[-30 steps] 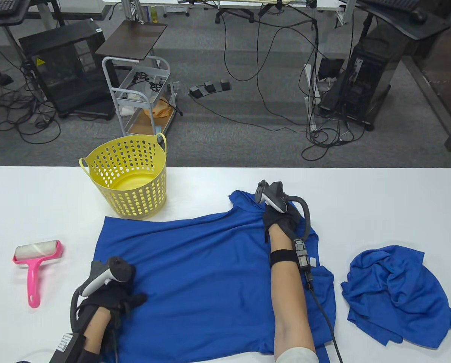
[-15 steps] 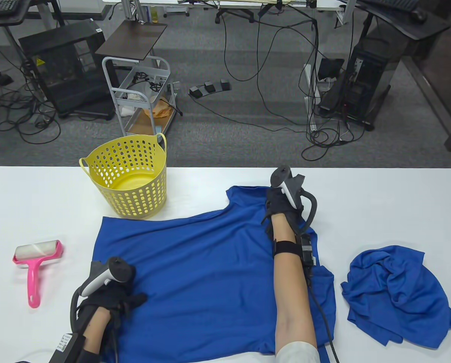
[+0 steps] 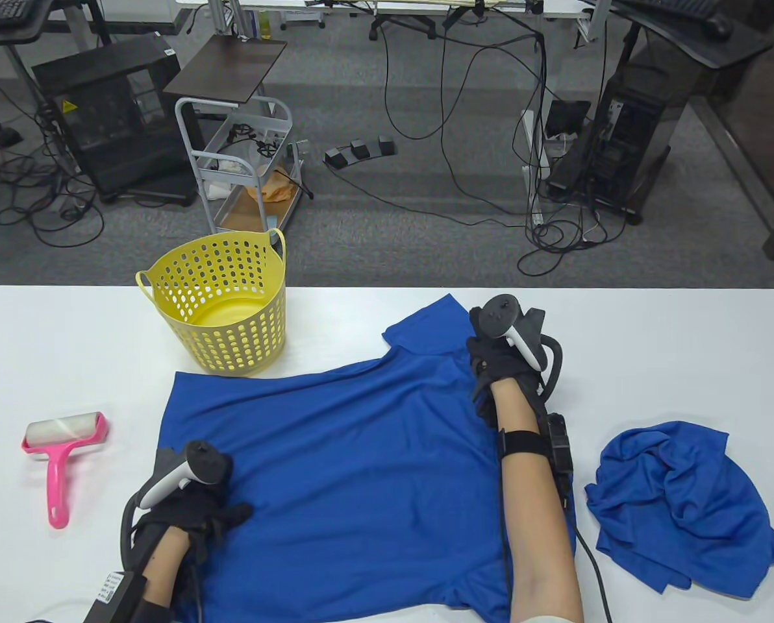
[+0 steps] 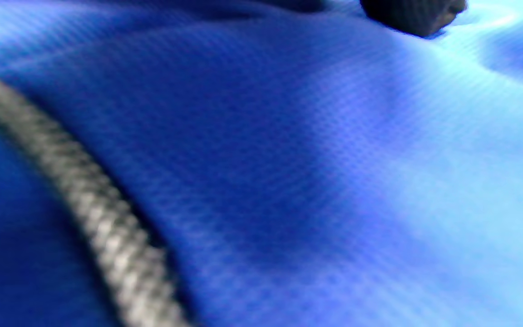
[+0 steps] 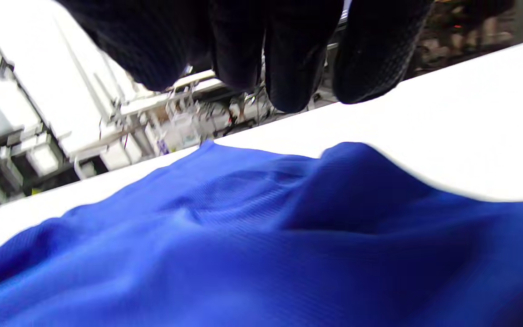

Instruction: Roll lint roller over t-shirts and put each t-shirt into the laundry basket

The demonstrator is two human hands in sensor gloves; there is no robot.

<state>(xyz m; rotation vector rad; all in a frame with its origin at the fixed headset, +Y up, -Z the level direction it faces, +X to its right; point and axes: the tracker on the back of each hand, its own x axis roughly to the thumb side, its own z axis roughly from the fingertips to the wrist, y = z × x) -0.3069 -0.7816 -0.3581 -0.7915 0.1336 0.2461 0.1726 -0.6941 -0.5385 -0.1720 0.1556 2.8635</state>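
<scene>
The white table (image 3: 653, 337) lies under everything I work on. Spread flat across its middle is the blue t-shirt (image 3: 361, 467), its far sleeve reaching toward the back edge. A second blue t-shirt (image 3: 679, 506) sits crumpled in a heap near the right end, apart from the spread one. The yellow laundry basket (image 3: 221, 305) stands upright at the back left, just beside the flat shirt's far left corner, with nothing visible inside it. The pink lint roller (image 3: 59, 454) lies on the bare table to the left, apart from the shirt and from both my hands.

My right hand (image 3: 500, 363) is at the far sleeve; in the right wrist view my fingers (image 5: 288, 59) hang curled above the rumpled fabric, and I cannot tell whether they grip it. My left hand (image 3: 192, 513) rests on the shirt's near left edge, fingers spread loosely and flat on the cloth, pressing it down.
</scene>
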